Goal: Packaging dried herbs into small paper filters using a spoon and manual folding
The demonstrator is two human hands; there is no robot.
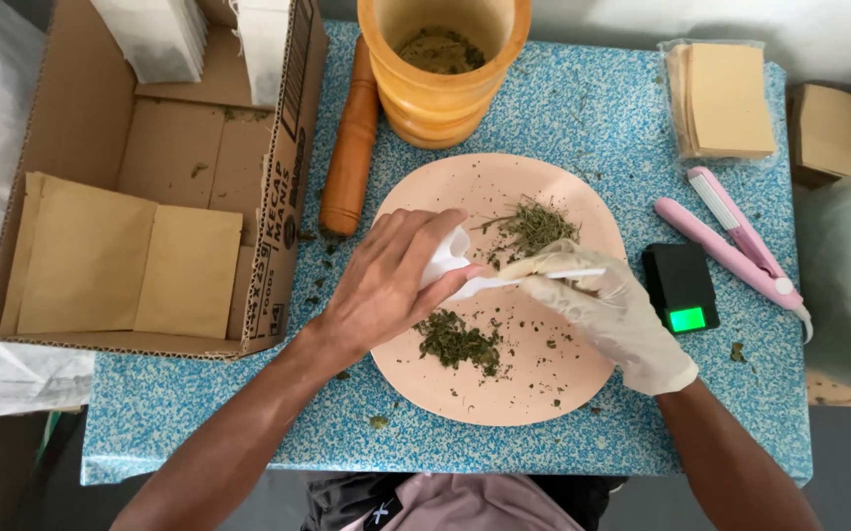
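Observation:
My left hand, bare, holds a small white bag over the pink round plate. My right hand, in a white glove, grips a white spoon whose tip reaches to the bag's mouth. Dried green herbs lie on the plate in two piles, one at the upper right and one just below my left hand.
A wooden mortar with herbs and a wooden pestle stand behind the plate. An open cardboard box with brown pouches is at left. At right are a small black scale, a pink sealer and stacked brown pouches.

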